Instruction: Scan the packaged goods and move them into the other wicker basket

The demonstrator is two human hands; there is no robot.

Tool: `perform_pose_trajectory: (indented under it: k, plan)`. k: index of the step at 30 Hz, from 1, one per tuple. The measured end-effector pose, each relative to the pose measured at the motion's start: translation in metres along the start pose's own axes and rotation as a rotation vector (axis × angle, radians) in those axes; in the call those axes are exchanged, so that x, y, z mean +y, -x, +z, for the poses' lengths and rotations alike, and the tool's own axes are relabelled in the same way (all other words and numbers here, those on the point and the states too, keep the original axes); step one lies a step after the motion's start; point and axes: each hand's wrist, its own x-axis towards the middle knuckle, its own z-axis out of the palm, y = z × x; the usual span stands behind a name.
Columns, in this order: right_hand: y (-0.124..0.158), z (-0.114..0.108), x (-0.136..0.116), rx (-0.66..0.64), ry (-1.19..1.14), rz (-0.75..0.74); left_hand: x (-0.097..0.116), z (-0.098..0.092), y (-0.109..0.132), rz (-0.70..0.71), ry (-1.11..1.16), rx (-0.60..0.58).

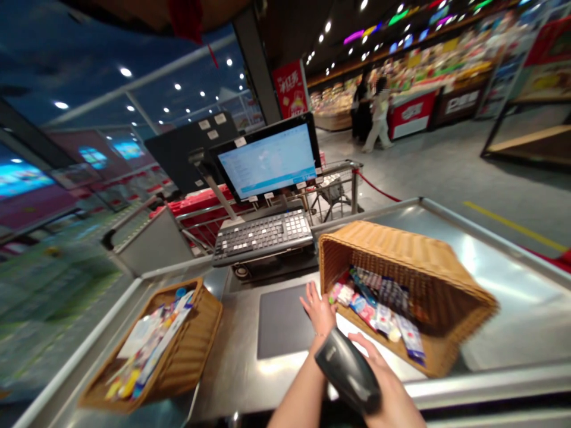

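Steel checkout counter (232, 380) with black handheld barcode scanner (348, 371) gripped in right hand (386, 386), left hand (318, 310) open and empty just beside tilted wicker basket (401, 255) holding packaged goods (379, 315).

the left forearm (297, 392) and right forearm (397, 404) are cut off by the lower edge. the handheld barcode scanner (348, 370) hides much of the right hand (372, 362). print on the packets (386, 315) in the right-hand wicker basket (401, 255) and the items (149, 348) in the left-hand wicker basket (200, 336) is too small to read, as is the text on the checkout monitor (267, 161). a dark overhead object (151, 9) is cut off by the upper edge.
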Motion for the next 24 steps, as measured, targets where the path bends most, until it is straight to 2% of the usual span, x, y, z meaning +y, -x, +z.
perform_pose_trajectory:
  k: [8,17,24]
  plan:
    - [-0.004,0.0,0.001,0.004,-0.038,-0.004,0.003,0.001,0.0,0.037,-0.062,-0.004]
    - [-0.006,0.008,0.011,0.005,-0.076,0.034,-0.021,-0.027,0.012,-0.047,-0.032,-0.092]
    - [0.0,0.008,0.011,-0.016,0.06,-0.049,-0.024,-0.015,0.015,-0.03,-0.004,-0.086]
